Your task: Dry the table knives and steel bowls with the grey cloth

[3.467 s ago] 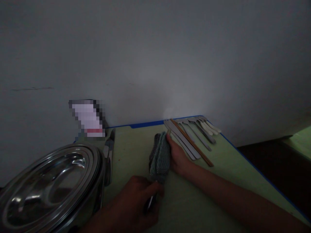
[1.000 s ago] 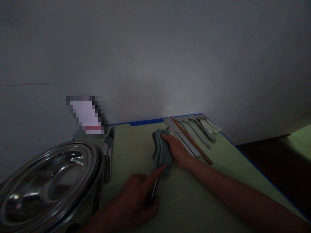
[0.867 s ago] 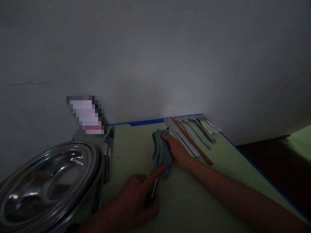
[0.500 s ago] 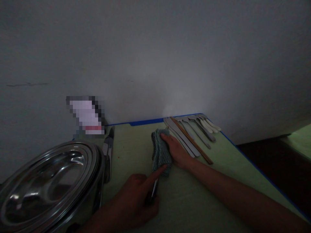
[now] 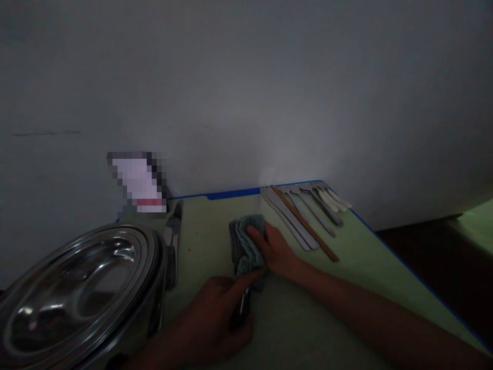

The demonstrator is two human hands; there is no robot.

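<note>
My left hand (image 5: 215, 308) is closed around the dark, glossy handle of a utensil (image 5: 242, 308), its index finger stretched along the top to the cloth. The utensil's far end is hidden under a grey-green cloth (image 5: 248, 246), so its kind does not show. My right hand (image 5: 279, 252) grips that folded cloth around the utensil, thumb on top. Just beyond the right hand lie flat metal knives (image 5: 288, 218) and a pair of wooden chopsticks (image 5: 308, 226), side by side on the pale green table (image 5: 208, 236).
Stacked oval metal dishes (image 5: 148, 257) stand at the left. Knives (image 5: 174, 241) lie beside them. Metal spoons (image 5: 318, 218) and white-handled cutlery (image 5: 333, 200) lie at the back right. A blurred-out upright object (image 5: 136, 180) leans near the wall (image 5: 246, 103).
My right hand has drawn the cloth a little nearer and to the left along the utensil, and the cloth is bunched differently. My left hand has stayed nearly still.
</note>
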